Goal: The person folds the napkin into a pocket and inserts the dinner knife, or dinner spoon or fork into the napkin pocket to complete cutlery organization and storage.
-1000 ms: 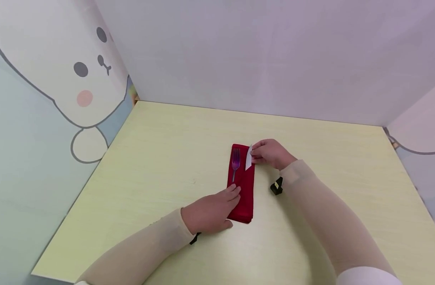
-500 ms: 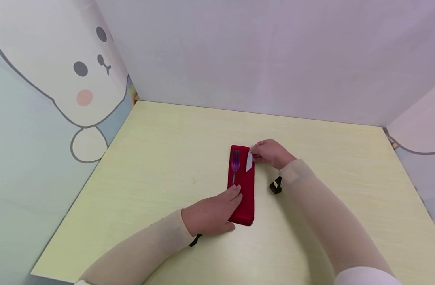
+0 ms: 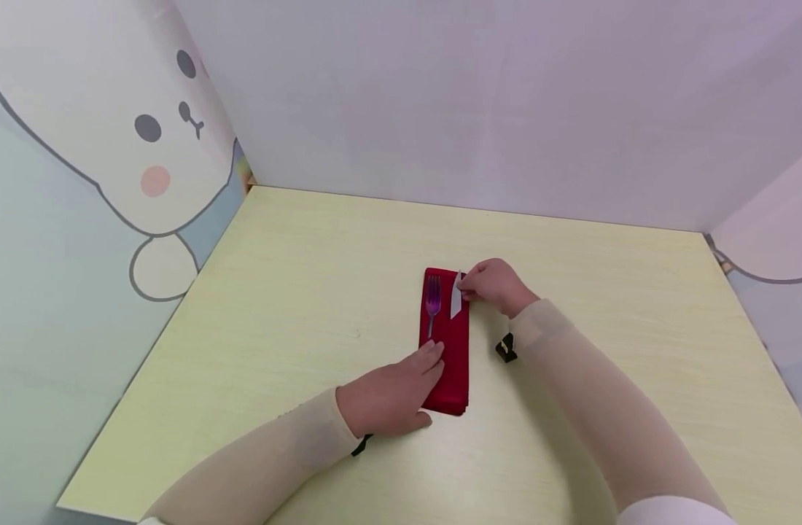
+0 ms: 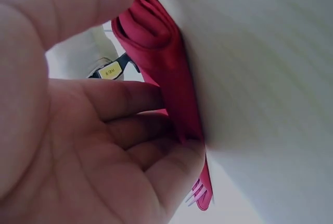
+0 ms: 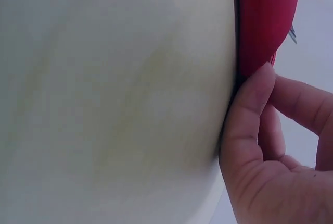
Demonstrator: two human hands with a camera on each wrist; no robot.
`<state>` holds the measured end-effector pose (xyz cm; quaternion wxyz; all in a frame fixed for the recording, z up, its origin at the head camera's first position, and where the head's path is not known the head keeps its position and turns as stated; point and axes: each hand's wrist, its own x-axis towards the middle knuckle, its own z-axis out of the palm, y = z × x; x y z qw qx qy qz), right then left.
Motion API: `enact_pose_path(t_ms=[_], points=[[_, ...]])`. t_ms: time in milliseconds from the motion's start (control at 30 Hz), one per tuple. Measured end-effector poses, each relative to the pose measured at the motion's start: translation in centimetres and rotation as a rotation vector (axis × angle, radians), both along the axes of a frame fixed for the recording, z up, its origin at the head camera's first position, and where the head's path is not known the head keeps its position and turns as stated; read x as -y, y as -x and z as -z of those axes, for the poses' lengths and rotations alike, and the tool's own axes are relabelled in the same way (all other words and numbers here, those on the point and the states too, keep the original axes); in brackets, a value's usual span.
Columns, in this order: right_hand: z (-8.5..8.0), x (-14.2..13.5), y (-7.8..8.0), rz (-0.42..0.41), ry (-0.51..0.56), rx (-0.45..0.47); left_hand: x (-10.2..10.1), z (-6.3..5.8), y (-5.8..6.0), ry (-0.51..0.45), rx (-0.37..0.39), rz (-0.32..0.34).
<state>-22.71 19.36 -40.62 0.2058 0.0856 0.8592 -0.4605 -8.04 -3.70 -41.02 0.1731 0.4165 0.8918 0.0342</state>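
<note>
A folded red cloth napkin (image 3: 455, 364) lies lengthwise on the table, its layered near end visible in the left wrist view. A purple fork (image 3: 433, 295) rests on its far left part, the handle's lower end out of sight. Beside the fork shows a narrow, flat white card-like piece (image 3: 456, 300) with a slanted lower end. My right hand (image 3: 496, 284) pinches this piece at the napkin's far right edge; the right wrist view shows thumb and forefinger together against the red cloth. My left hand (image 3: 394, 390) rests its fingers on the napkin's left side, thumb apart near the close end.
The pale wooden table (image 3: 296, 292) extends around the napkin. A grey-white wall (image 3: 466, 109) rises behind its far edge, and a side panel with a cartoon animal (image 3: 99, 146) stands at left. A black wrist-camera mount (image 3: 506, 348) hangs below the right wrist.
My right hand and the white piece have shifted slightly left and toward me. The napkin slid a little toward me earlier on, while my left hand stayed on it almost unmoved.
</note>
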Motion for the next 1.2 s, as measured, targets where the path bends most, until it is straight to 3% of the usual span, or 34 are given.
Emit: enact_pose_path(t_ms=[200,467,833,1000,1200], points=[[-0.2,0.1,-1.2,-0.038,-0.128,-0.044,0.0,0.0,-0.1,-0.007,0.013,-0.011],[-0.9,0.0,-5.4,-0.239,-0.210,-0.126,0.5,0.2,-0.1,-0.020,-0.058,0.005],[0.4,-0.3,-13.5,-0.615,-0.530,-0.526,1.2,-0.3,0.2,-0.138,-0.160,-0.017],[0.6,-0.3,-15.0,-0.764,-0.608,-0.634,1.5,0.0,0.2,-0.107,-0.196,0.019],[0.5,0.1,-15.9,-0.818,-0.657,-0.612,1.5,0.3,0.2,-0.057,-0.227,0.045]])
